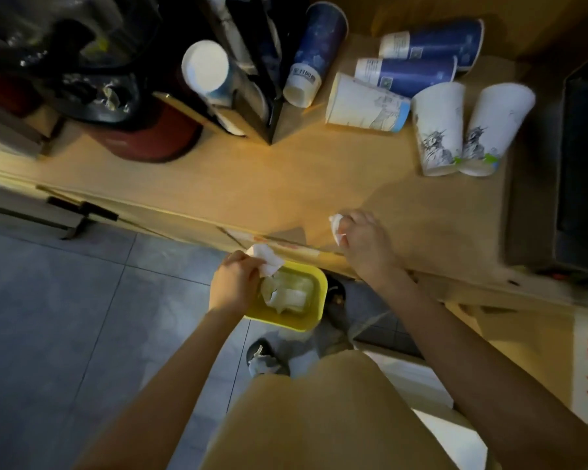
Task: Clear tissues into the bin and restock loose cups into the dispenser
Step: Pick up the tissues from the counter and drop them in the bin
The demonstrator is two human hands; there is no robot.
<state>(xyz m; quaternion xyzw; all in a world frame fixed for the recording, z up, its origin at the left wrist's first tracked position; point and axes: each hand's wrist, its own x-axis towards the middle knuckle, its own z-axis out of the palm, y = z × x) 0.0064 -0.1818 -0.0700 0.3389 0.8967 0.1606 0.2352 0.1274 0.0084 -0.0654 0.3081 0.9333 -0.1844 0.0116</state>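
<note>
Wooden worktop (252, 178) runs across the upper half of the view, above a grey tiled floor (65, 300); lighting dim and warm, edges of the view blurred.

Left hand (235, 283): grip closed on a crumpled white tissue (265, 259), held directly over the open top of the yellow bin (314, 313). Bin stands on the floor just in front of the worktop edge and already holds white tissue.

Right hand (364, 245): resting at the near edge of the worktop, grip closed on a second white tissue (336, 225), which sticks out past the fingers.

Loose paper cups on the far right part of the worktop:
- two white printed cups (469, 130), side by side and touching, rims toward the back;
- one white cup on its side (364, 103);
- two blue cups lying on their sides (421, 59), one behind the other, just behind the white one;
- one blue cup leaning (313, 56) against the black cup dispenser (252, 69).

One white-rimmed cup (206, 67) sits at the dispenser's left side; whether it is seated in the dispenser or only leaning against it cannot be told. Dark red round pot (150, 137) sits left of the dispenser, with a black bag-like mass behind it, possibly plastic.

A small crumpled tissue scrap (262, 359) lies on the floor near the person's foot.
</note>
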